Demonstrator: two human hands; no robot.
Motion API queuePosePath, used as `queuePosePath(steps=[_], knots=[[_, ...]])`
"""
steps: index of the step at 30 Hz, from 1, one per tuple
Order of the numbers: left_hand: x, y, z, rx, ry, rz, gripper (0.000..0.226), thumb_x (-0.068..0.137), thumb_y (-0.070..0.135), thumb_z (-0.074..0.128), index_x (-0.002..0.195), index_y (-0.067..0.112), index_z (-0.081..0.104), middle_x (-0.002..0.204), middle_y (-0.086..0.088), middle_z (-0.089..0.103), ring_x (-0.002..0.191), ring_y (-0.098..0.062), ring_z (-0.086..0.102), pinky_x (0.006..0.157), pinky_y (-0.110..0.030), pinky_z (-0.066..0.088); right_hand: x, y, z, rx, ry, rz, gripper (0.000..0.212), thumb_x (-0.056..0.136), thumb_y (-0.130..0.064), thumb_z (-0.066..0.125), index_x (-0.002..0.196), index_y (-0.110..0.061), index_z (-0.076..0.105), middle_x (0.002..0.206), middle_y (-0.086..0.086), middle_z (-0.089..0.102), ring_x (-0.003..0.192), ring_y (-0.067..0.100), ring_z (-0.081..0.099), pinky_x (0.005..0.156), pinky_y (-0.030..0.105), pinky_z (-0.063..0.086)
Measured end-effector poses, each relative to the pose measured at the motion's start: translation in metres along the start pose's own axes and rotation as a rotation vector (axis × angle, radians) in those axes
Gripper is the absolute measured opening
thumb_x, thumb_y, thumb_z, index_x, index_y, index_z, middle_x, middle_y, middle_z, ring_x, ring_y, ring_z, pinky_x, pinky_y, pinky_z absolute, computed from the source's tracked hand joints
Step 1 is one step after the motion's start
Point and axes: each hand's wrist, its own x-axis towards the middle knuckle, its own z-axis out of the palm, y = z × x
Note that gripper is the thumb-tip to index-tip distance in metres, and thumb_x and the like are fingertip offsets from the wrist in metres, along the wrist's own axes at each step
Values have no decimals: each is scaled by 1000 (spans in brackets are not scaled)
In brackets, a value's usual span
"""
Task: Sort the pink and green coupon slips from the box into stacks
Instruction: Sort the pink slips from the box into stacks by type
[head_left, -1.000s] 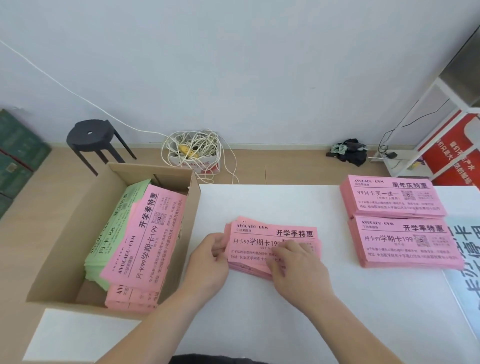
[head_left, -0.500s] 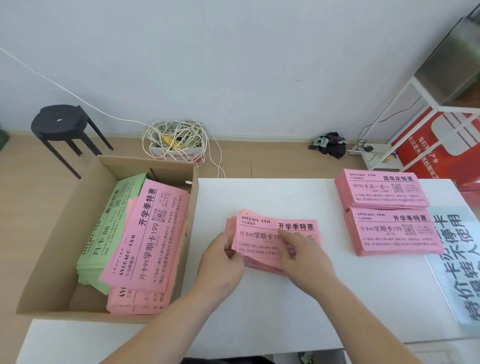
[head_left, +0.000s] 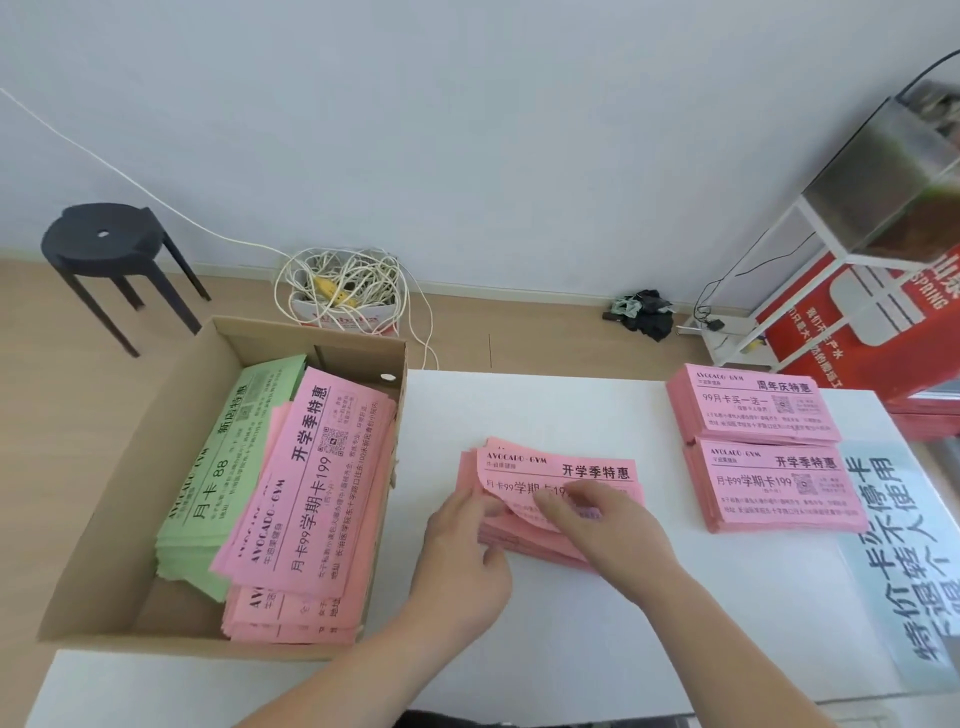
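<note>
Pink is filling the middle of the white table (head_left: 571, 649). A loose pink bundle (head_left: 561, 470) is lying there, the left hand (head_left: 462, 566) gripping its nine o'clock edge and the right hand (head_left: 608, 530) lying over the curling top slip; whether it is pinching that slip I cannot tell. The hands seem to be leafing through the bundle, and the next move is calling for matching each slip to one of the two pink stacks (head_left: 774, 488) at three o'clock. At nine o'clock the cardboard box (head_left: 104, 519) is holding green slips (head_left: 218, 467) and boxed pink slips (head_left: 311, 483) — none yet sorted. At eleven o'clock a black stool (head_left: 104, 244) and a cable coil (head_left: 343, 291) are sitting on the wooden floor.
</note>
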Motion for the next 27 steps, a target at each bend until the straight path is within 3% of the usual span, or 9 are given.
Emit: queuePosePath(steps=[4,9,11,14,16,19,21,24,27], knots=[[6,8,-7,-268,86,-190,41,85,-3,54,100,33,63,93,23,71,93,3,65,72,-5,43,2,1,2,-154,-13,-45,75,84,-85,47,138,-33,58,134,-21,58,125,8,55,95,31,47],[6,27,-7,-402,32,-141,47,92,0,59,119,39,62,101,16,73,86,4,65,73,-10,49,0,-1,-13,-5,-93,-30,80,84,-91,25,111,-31,71,105,-13,72,99,7,63,92,34,50],[-2,30,3,-202,-80,-19,51,91,8,57,126,45,59,112,19,66,101,1,59,83,-11,46,2,0,-16,62,-115,-8,74,80,-94,33,105,-37,72,102,-21,71,98,3,62,93,34,50],[-19,20,21,90,-216,91,74,88,21,52,155,41,30,134,20,37,132,-1,32,115,-21,31,5,7,-13,89,-83,-7,57,86,-85,40,101,-40,72,100,-25,71,98,2,63,96,38,51],[-20,11,25,158,-256,127,83,86,19,50,160,42,19,141,19,27,139,-4,23,121,-25,23,6,7,-13,104,-69,14,57,92,-79,36,93,-37,73,95,-19,72,95,6,64,94,40,52],[-15,9,24,243,-223,166,80,87,18,49,158,43,22,153,15,18,143,-10,18,123,-31,21,4,4,-19,127,-107,29,90,81,-96,22,95,-25,75,93,-9,73,93,13,64,88,36,50],[-14,11,25,174,-199,138,75,90,14,50,155,44,28,158,20,13,146,-7,16,124,-30,21,4,4,-20,145,-119,22,84,81,-95,26,93,-27,75,92,-10,72,92,13,63,85,34,49],[-13,17,22,-57,-95,34,63,91,4,52,135,49,49,149,26,36,138,3,37,113,-22,36,4,8,-18,169,-106,3,55,92,-79,41,90,-34,73,91,-17,70,91,7,62,84,34,49],[-9,24,9,-354,30,-200,51,90,0,53,119,40,64,111,20,72,103,3,64,87,-17,48,9,14,-10,82,-62,-36,33,95,-61,53,91,-32,70,90,-22,71,90,5,64,84,34,53]])
